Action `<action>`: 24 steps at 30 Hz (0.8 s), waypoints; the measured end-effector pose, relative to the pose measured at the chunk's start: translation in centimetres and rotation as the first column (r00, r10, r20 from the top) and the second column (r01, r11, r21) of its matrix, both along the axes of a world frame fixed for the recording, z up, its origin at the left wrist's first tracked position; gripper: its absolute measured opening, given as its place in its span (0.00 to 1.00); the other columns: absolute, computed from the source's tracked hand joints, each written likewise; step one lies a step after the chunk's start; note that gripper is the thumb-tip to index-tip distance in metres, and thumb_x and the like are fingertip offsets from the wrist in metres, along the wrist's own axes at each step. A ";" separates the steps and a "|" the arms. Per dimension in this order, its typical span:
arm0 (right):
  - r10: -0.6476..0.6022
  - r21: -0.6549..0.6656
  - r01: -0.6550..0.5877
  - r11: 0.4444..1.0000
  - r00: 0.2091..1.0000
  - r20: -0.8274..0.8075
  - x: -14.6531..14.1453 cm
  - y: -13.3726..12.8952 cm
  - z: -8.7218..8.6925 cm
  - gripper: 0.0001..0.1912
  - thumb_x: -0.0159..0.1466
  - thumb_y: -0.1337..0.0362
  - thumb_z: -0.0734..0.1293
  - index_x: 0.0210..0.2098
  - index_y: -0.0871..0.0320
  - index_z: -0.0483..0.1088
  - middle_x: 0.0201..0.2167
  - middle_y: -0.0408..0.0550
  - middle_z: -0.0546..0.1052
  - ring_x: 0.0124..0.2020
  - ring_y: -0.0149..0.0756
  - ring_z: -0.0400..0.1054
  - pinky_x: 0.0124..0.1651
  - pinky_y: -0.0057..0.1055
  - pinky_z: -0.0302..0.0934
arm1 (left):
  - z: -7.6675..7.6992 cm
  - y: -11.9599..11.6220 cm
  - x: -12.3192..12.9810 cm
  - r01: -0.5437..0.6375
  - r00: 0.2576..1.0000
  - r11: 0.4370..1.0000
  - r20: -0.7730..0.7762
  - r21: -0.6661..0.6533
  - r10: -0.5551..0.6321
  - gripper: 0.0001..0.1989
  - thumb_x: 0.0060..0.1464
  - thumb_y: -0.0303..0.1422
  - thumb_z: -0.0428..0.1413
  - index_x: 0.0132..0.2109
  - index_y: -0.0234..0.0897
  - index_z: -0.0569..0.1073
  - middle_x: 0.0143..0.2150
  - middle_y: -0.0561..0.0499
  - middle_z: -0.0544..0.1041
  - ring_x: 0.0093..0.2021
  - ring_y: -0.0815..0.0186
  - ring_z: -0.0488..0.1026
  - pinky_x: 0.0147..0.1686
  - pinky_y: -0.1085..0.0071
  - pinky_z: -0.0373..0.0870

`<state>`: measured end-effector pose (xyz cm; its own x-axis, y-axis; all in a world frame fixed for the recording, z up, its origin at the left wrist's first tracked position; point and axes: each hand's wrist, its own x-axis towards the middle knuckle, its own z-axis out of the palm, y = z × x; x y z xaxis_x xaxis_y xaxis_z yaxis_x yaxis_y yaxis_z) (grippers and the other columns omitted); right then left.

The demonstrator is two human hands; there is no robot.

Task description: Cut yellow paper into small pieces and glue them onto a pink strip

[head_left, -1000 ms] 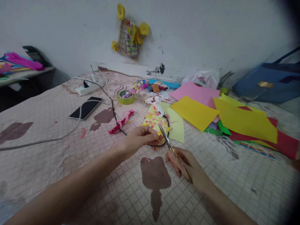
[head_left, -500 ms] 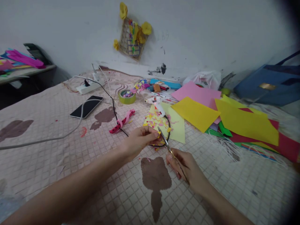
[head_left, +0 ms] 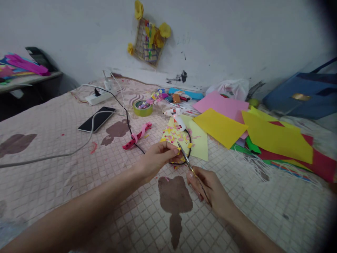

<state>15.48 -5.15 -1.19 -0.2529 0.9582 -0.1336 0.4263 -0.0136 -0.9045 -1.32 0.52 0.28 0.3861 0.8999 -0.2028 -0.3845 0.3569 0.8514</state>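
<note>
Because the yellow piece [head_left: 179, 150] is so small, treat it as very light. It lies raised at the middle of the scene, at the fingertips of your left hand [head_left: 160, 158], whose thumb and forefinger are pinched together on it. The material cannot be confirmed at this size; it is probably thin paper or foam, soft, easily bent and easily torn. Grip it by its left margin only, with light pressure, so that the right edge projects toward the blades without folding.

Your right hand [head_left: 204, 184] has its fingers closed around the handles of the scissors [head_left: 189, 164]; whether the fingers sit inside the loops cannot be told. The scissors point far and left, tips just beside the yellow piece; contact cannot be confirmed. Expect them to be stiff, smooth and heavier than the piece. Hold them at the handles, and keep your left fingertips out of the blade line.

Beyond your hands, loose scraps [head_left: 172, 133] lie on the pale yellow sheet [head_left: 199, 143]; judge them light enough to scatter if brushed. The glue gun [head_left: 179, 122] shows a red light, so assume a hot nozzle and handle its body only.
</note>
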 end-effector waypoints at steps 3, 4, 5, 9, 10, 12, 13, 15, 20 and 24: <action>0.002 0.016 -0.002 1.000 1.000 0.022 0.0 0.0 0.2 0.22 0.63 0.47 0.55 0.21 0.56 0.57 0.13 0.37 0.58 0.15 0.27 0.52 0.17 0.24 0.45 | 0.0 -0.1 0.1 -0.009 1.000 1.000 -0.005 -0.006 0.009 0.07 0.46 0.28 0.60 0.30 0.30 0.69 0.28 0.51 0.74 0.30 0.71 0.72 0.39 0.69 0.67; 0.005 0.017 -0.005 1.000 1.000 0.028 0.0 0.0 0.3 0.22 0.63 0.48 0.55 0.21 0.56 0.57 0.13 0.37 0.58 0.15 0.27 0.52 0.18 0.24 0.45 | 0.0 -0.1 0.1 -0.012 1.000 1.000 -0.006 -0.006 0.012 0.06 0.46 0.28 0.60 0.30 0.30 0.69 0.28 0.51 0.74 0.29 0.71 0.72 0.39 0.70 0.67; 0.006 0.017 -0.006 1.000 0.999 0.032 0.0 0.0 0.4 0.22 0.63 0.48 0.54 0.21 0.56 0.58 0.13 0.37 0.58 0.15 0.27 0.52 0.18 0.24 0.46 | 0.0 -0.1 0.1 -0.014 1.000 1.000 -0.005 -0.006 0.014 0.06 0.46 0.28 0.60 0.30 0.30 0.69 0.28 0.51 0.74 0.30 0.71 0.72 0.39 0.69 0.67; 0.021 0.011 -0.022 1.000 0.999 0.039 0.2 0.1 0.5 0.21 0.63 0.48 0.55 0.21 0.56 0.57 0.15 0.37 0.58 0.16 0.27 0.53 0.18 0.24 0.47 | -0.1 0.2 0.0 0.022 1.000 1.000 0.000 0.004 -0.022 0.07 0.45 0.28 0.60 0.30 0.29 0.69 0.29 0.50 0.74 0.31 0.70 0.72 0.40 0.68 0.67; 0.024 0.010 -0.024 1.000 0.999 0.041 0.3 0.1 0.5 0.21 0.62 0.48 0.55 0.21 0.56 0.57 0.15 0.37 0.58 0.16 0.27 0.53 0.18 0.24 0.47 | -0.1 0.3 -0.1 0.042 0.999 0.999 0.000 0.010 -0.042 0.08 0.45 0.29 0.61 0.30 0.29 0.69 0.29 0.50 0.74 0.31 0.70 0.72 0.40 0.68 0.67; 0.029 0.005 -0.030 1.000 0.998 0.050 0.4 0.1 0.4 0.22 0.62 0.47 0.55 0.21 0.56 0.56 0.16 0.37 0.57 0.16 0.26 0.52 0.18 0.24 0.47 | -0.2 0.5 -0.3 0.077 0.997 0.997 -0.008 0.019 -0.077 0.08 0.45 0.30 0.61 0.30 0.29 0.70 0.30 0.49 0.75 0.32 0.70 0.73 0.41 0.67 0.67; 0.034 0.001 -0.034 0.999 0.998 0.057 0.5 0.2 0.4 0.22 0.63 0.47 0.55 0.21 0.56 0.56 0.16 0.37 0.57 0.15 0.26 0.52 0.18 0.24 0.47 | -0.2 0.7 -0.4 0.094 0.996 0.995 -0.014 0.022 -0.093 0.08 0.45 0.30 0.61 0.30 0.29 0.70 0.30 0.49 0.75 0.32 0.69 0.73 0.41 0.67 0.67; 0.048 -0.005 -0.048 0.999 0.997 0.066 0.7 0.1 0.4 0.22 0.63 0.47 0.55 0.21 0.56 0.56 0.16 0.37 0.56 0.15 0.26 0.52 0.18 0.24 0.47 | -0.2 0.9 -0.7 0.125 0.992 0.992 -0.026 0.025 -0.124 0.08 0.45 0.30 0.61 0.30 0.29 0.70 0.30 0.49 0.75 0.33 0.69 0.73 0.43 0.66 0.67; 0.078 -0.020 -0.076 0.997 0.992 0.104 1.1 0.1 0.6 0.22 0.63 0.48 0.55 0.20 0.56 0.56 0.15 0.37 0.56 0.16 0.26 0.51 0.18 0.24 0.45 | 0.1 1.4 -1.2 0.212 0.975 0.976 -0.077 0.042 -0.208 0.09 0.44 0.31 0.61 0.29 0.29 0.70 0.32 0.47 0.77 0.34 0.68 0.74 0.43 0.66 0.67; 0.097 -0.031 -0.095 0.995 0.990 0.104 1.2 0.2 0.7 0.22 0.63 0.48 0.56 0.20 0.56 0.55 0.14 0.37 0.56 0.16 0.26 0.51 0.18 0.23 0.46 | 0.5 1.6 -1.6 0.249 0.964 0.968 -0.106 0.032 -0.245 0.09 0.44 0.30 0.62 0.29 0.29 0.69 0.31 0.48 0.77 0.32 0.70 0.74 0.40 0.70 0.68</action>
